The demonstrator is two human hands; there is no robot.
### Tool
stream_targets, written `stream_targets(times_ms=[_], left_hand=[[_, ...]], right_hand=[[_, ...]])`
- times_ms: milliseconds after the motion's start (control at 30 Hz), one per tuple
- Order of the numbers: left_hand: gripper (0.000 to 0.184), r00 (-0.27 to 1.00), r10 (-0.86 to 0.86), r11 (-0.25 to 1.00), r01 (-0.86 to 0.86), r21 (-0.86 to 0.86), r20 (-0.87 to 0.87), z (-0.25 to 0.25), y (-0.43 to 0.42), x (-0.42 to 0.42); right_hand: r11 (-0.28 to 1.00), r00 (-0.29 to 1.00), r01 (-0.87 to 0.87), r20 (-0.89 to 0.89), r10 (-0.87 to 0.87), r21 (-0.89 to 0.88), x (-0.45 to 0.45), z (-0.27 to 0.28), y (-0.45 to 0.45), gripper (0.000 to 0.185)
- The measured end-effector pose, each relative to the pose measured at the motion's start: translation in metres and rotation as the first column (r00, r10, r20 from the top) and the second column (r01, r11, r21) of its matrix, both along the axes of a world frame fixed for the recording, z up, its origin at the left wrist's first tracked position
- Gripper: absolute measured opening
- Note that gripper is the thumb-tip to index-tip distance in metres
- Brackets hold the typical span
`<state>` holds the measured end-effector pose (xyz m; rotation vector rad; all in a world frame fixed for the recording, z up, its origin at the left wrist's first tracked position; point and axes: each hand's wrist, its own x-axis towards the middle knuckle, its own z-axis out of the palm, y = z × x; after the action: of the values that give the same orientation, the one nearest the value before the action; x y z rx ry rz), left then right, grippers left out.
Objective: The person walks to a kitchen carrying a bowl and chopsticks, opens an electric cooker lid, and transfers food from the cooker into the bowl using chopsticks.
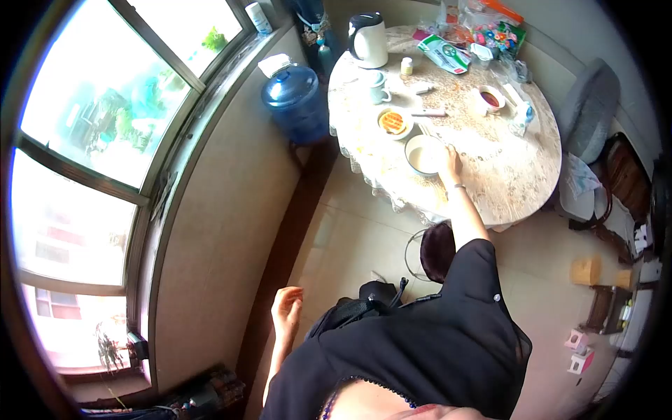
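Note:
My right hand (pixel 450 166) reaches out to the table and closes on the right rim of a bowl (pixel 414 162). Something pale fills the bowl. What look like chopsticks lie by its far edge, too small to make out surely. Just beyond it stands a smaller bowl (pixel 383 131) holding a round golden waffle-like piece of food (pixel 395 122). My left hand (pixel 285 308) hangs at my side, well away from the table, its fingers loosely bent and apart with nothing in them.
The round table (pixel 490 185) bears a kettle (pixel 376 49), a lidded mug (pixel 378 87), a small bottle (pixel 407 66), a cup of dark red liquid (pixel 491 99) and a green-white packet (pixel 446 54). A blue water jug (pixel 294 101) stands left; a dark stool (pixel 437 253) sits below.

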<state>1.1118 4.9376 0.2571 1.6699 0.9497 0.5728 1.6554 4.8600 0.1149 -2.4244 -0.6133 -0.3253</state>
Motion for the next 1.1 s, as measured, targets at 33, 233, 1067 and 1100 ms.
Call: stream_targets(times_ms=[33, 233, 1067, 1100], left_hand=[[0.023, 1.000, 0.001, 1.000, 0.000, 0.025, -0.029, 0.003, -0.004, 0.002], [0.020, 0.982, 0.115, 0.993, -0.113, 0.022, -0.148, -0.008, -0.008, -0.018], [0.016, 0.699, 0.715, 0.695, -0.714, 0.091, 0.024, -0.006, -0.243, -0.401], [0.015, 0.633, 0.774, 0.633, -0.774, 0.019, 0.022, -0.009, -0.260, -0.419]], right_hand=[[0.990, 0.999, -0.001, 0.033, 0.006, -0.141, 0.003, -0.004, 0.008, 0.023], [0.865, 0.993, -0.068, -0.113, 0.013, -0.498, 0.018, -0.007, 0.036, 0.026], [0.177, -0.471, 0.130, -0.096, 0.877, 0.976, -0.606, 0.241, 0.012, 0.017], [0.183, -0.539, 0.148, -0.076, 0.839, 0.972, -0.635, 0.242, 0.011, 0.018]])
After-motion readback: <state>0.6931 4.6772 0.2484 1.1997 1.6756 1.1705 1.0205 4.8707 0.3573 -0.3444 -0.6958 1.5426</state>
